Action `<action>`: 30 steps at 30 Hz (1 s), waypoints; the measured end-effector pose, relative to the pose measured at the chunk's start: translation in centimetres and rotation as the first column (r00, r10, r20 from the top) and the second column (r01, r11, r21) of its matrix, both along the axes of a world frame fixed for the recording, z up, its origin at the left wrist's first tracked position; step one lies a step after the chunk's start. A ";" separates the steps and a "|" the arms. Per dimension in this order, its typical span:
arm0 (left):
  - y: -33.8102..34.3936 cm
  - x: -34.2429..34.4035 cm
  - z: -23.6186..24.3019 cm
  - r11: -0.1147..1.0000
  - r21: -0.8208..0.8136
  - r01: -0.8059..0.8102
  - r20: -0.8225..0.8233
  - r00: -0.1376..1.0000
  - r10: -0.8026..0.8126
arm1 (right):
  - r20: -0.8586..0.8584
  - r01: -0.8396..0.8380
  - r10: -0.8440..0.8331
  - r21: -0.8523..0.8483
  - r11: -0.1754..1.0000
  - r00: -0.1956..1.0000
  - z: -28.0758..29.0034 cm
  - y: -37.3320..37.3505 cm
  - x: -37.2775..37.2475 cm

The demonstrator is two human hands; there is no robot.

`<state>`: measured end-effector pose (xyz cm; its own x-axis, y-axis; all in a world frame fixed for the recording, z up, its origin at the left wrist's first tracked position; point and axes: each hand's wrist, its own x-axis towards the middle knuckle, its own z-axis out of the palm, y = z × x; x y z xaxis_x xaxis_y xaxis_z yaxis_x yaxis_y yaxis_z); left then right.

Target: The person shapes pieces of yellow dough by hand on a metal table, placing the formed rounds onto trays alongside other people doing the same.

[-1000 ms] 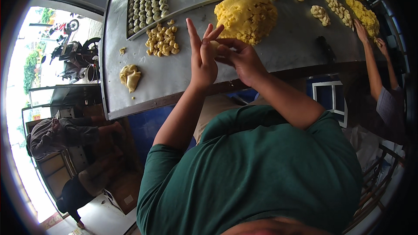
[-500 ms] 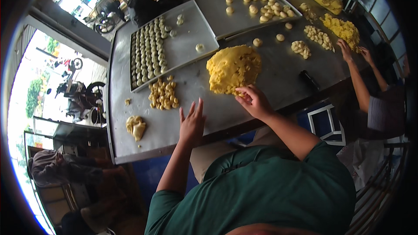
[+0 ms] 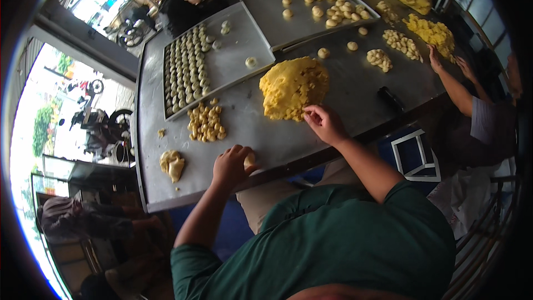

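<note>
Left of the yellow mound (image 3: 293, 86), our left hand (image 3: 229, 166) clasps pale dough (image 3: 250, 160); our right hand (image 3: 326, 125) touches the mound's near edge, its grip unclear.

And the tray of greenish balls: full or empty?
The tray is partly full: greenish balls pack its left side; its right is mostly bare.

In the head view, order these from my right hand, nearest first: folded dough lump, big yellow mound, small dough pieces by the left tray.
1. Big yellow mound, at your right hand
2. Small dough pieces, left of it
3. Folded dough lump, farthest left
</note>
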<state>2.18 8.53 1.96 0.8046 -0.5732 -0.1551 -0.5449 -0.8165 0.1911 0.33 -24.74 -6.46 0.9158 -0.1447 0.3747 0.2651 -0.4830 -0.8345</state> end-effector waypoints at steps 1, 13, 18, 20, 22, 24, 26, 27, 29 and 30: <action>-0.2 -0.2 1.1 0.994 0.095 -0.060 -0.104 0.992 0.070 | -0.016 0.019 -0.019 -0.037 0.999 1.000 0.3 0.4 -0.1; 8.0 6.3 -3.2 0.999 0.023 0.027 0.423 0.906 -0.034 | 0.023 0.005 -0.004 -0.046 0.999 1.000 0.3 0.4 0.2; 8.8 5.7 -5.6 0.992 -0.122 -0.031 0.469 0.879 0.086 | 0.106 0.250 -0.242 -0.066 0.966 0.964 0.1 -1.4 1.6; 6.6 5.5 -4.7 0.975 -0.178 -0.131 0.445 0.873 0.198 | 0.195 0.365 -0.340 -0.109 0.925 0.920 -0.1 -2.9 3.2; 5.4 5.8 -4.2 0.957 -0.201 -0.207 0.416 0.867 0.275 | 0.101 0.371 -0.373 -0.502 0.782 0.922 -0.8 -3.1 4.8; 5.3 5.8 -4.5 0.943 -0.191 -0.271 0.405 0.854 0.327 | 0.243 0.383 -0.298 -0.535 0.753 0.923 -1.9 -2.7 3.9; 5.3 5.2 -5.1 0.932 -0.189 -0.311 0.433 0.825 0.363 | -0.157 0.077 -0.248 -0.680 0.729 0.956 -0.4 -2.8 2.2; 5.0 4.9 -5.1 0.908 -0.218 -0.357 0.411 0.810 0.418 | -0.150 0.075 -0.242 -0.687 0.722 0.959 0.5 -3.5 1.8; 4.3 4.5 -5.2 0.876 -0.258 -0.408 0.388 0.786 0.480 | -0.313 -0.228 0.007 -0.674 0.703 0.950 2.0 -5.0 1.2; 4.1 4.3 -5.4 0.866 -0.265 -0.424 0.342 0.799 0.495 | -0.308 -0.231 0.014 -0.682 0.694 0.951 2.3 -4.9 1.2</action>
